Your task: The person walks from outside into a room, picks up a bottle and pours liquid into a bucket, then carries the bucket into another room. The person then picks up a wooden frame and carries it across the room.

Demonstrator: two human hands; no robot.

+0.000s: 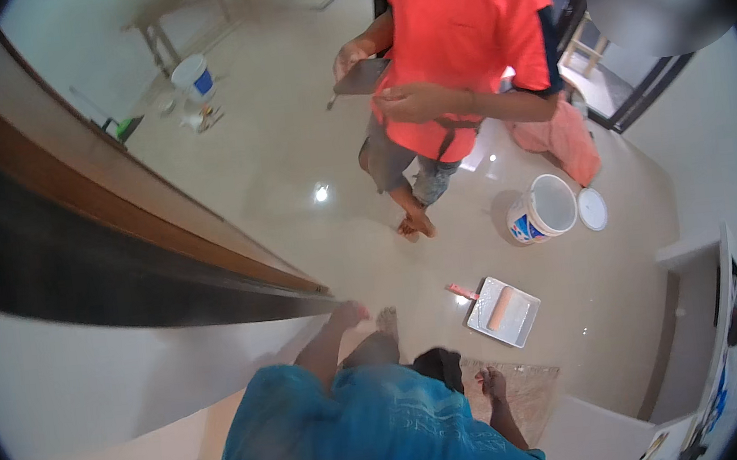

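Observation:
My left hand [348, 314] reaches down to the lower corner of the dark wooden door edge [238, 275], where it meets the white wall [133, 380]; its fingers are too small and blurred to tell whether they are apart. My right hand is out of view behind my blue shirt [363, 437]. My bare feet [493, 385] stand on a beige mat [528, 384]. A paint tray [522, 326] with a pink roller [499, 308] lies on the floor just right of my feet.
A person in an orange shirt [455, 32] stands ahead holding a dark flat object [361, 76]. A white bucket [541, 207] and its lid [593, 208] sit near a pink cloth [566, 139]. Another bucket [193, 76] and a wooden bench [175, 12] stand far left.

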